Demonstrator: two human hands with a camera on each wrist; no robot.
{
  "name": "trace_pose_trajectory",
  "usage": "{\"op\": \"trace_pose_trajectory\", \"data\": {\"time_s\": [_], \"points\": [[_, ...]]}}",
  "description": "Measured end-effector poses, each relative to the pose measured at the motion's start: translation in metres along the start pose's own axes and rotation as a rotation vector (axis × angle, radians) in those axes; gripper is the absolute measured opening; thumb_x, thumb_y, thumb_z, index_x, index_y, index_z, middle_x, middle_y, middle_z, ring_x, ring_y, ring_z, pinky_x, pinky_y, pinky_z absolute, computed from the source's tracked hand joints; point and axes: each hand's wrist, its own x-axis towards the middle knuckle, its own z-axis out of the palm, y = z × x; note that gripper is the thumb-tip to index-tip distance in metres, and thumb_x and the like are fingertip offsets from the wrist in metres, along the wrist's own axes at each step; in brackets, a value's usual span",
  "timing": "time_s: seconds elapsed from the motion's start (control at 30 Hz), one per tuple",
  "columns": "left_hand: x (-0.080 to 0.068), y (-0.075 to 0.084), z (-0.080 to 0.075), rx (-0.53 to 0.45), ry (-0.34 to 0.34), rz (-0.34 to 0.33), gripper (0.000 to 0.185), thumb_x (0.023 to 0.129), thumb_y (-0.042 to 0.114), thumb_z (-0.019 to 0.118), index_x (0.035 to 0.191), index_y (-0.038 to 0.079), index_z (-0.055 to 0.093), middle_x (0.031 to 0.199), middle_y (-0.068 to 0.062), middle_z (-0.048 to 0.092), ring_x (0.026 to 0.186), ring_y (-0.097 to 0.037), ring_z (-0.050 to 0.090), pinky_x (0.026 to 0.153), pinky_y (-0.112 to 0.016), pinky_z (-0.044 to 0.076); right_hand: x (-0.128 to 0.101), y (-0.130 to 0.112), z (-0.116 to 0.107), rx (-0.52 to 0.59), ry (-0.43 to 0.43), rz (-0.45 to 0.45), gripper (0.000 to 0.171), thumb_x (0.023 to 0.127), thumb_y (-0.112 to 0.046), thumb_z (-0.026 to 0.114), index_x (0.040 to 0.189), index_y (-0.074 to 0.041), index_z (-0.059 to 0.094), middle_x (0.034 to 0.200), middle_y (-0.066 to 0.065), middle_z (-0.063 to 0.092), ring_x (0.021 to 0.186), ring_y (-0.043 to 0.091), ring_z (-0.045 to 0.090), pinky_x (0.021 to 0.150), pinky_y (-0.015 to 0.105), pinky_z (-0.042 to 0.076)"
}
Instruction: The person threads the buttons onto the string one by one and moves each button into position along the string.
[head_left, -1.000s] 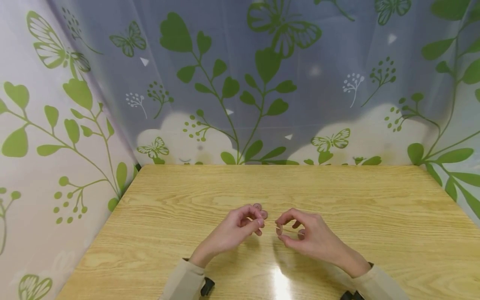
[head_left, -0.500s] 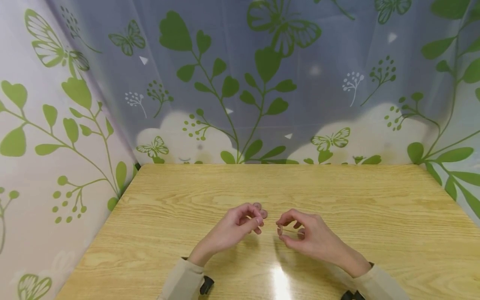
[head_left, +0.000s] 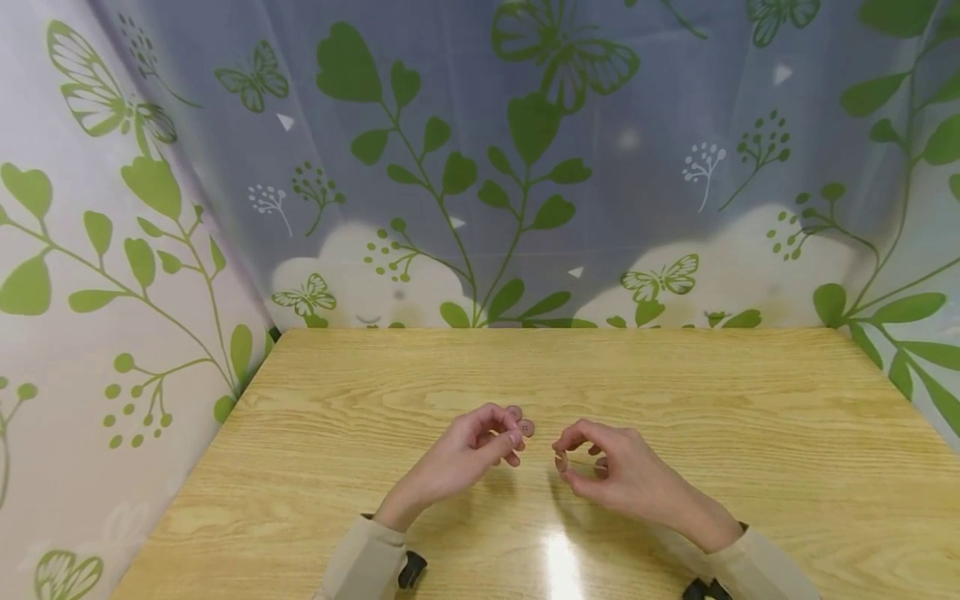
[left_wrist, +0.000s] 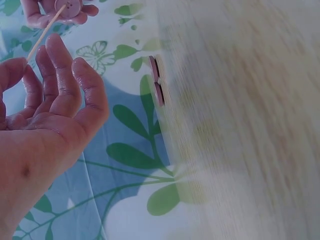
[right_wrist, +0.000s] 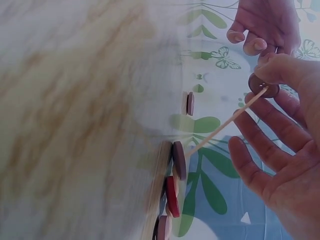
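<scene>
My right hand pinches a small pink button between thumb and forefinger just above the wooden table. A thin tan stick runs through the button. Seen from the left wrist, the stick reaches from the button to the thumb and forefinger of my left hand, which seem to pinch its end. In the head view my left hand hovers a short gap left of the right. Two pink buttons lie on the table just beyond its fingertips.
More buttons lie on the table under my right hand, one mauve and one red. A leaf-and-butterfly patterned curtain closes off the back and both sides. Beige sleeves and dark wrist straps sit at the near edge.
My left hand has drifted slightly left, away from the right hand. The right hand keeps its pinch and has barely moved.
</scene>
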Motion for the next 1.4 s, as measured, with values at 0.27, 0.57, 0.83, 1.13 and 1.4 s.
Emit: {"op": "trace_pose_trajectory", "data": {"time_s": [0.27, 0.57, 0.83, 1.13, 1.4], "points": [[0.000, 0.000, 0.000, 0.006, 0.009, -0.008, 0.020, 0.107, 0.015, 0.054, 0.110, -0.005, 0.056, 0.132, -0.031, 0.062, 0.127, -0.045, 0.060, 0.093, -0.039, 0.059, -0.001, 0.001, -0.003, 0.013, -0.010, -0.005, 0.028, 0.086, -0.003, 0.078, 0.104, -0.019, 0.064, 0.097, -0.009, 0.073, 0.083, 0.010, 0.069, 0.068, 0.031, 0.060], [-0.001, 0.001, -0.001, 0.020, 0.014, -0.019, 0.020, 0.107, 0.016, 0.054, 0.112, -0.003, 0.056, 0.129, -0.030, 0.062, 0.112, -0.042, 0.067, 0.095, -0.052, 0.056, -0.005, 0.007, -0.004, 0.062, 0.001, -0.038, 0.027, 0.086, 0.000, 0.077, 0.102, -0.018, 0.064, 0.092, -0.007, 0.071, 0.070, 0.003, 0.059, 0.055, 0.022, 0.054], [0.000, 0.000, -0.002, 0.026, 0.022, -0.023, 0.020, 0.107, 0.016, 0.054, 0.112, -0.003, 0.056, 0.126, -0.031, 0.062, 0.107, -0.040, 0.069, 0.095, -0.051, 0.056, -0.008, 0.008, -0.006, 0.050, -0.045, 0.017, 0.026, 0.087, -0.002, 0.076, 0.101, -0.019, 0.063, 0.090, -0.007, 0.070, 0.061, 0.001, 0.051, 0.053, 0.020, 0.050], [-0.002, 0.002, -0.002, 0.048, 0.033, -0.020, 0.020, 0.107, 0.015, 0.054, 0.113, -0.003, 0.058, 0.114, -0.025, 0.065, 0.097, -0.037, 0.070, 0.094, -0.053, 0.056, -0.009, 0.008, -0.010, 0.056, -0.113, 0.100, 0.026, 0.087, 0.000, 0.075, 0.100, -0.020, 0.063, 0.090, -0.005, 0.070, 0.067, 0.003, 0.056, 0.057, 0.020, 0.053], [-0.003, 0.003, -0.003, 0.060, 0.036, -0.026, 0.021, 0.107, 0.016, 0.054, 0.114, -0.002, 0.058, 0.113, -0.025, 0.066, 0.098, -0.042, 0.070, 0.095, -0.053, 0.056, -0.011, 0.009, -0.013, 0.012, -0.139, 0.098, 0.025, 0.086, 0.000, 0.074, 0.098, -0.019, 0.063, 0.092, -0.006, 0.071, 0.081, 0.005, 0.067, 0.068, 0.023, 0.060]]}}
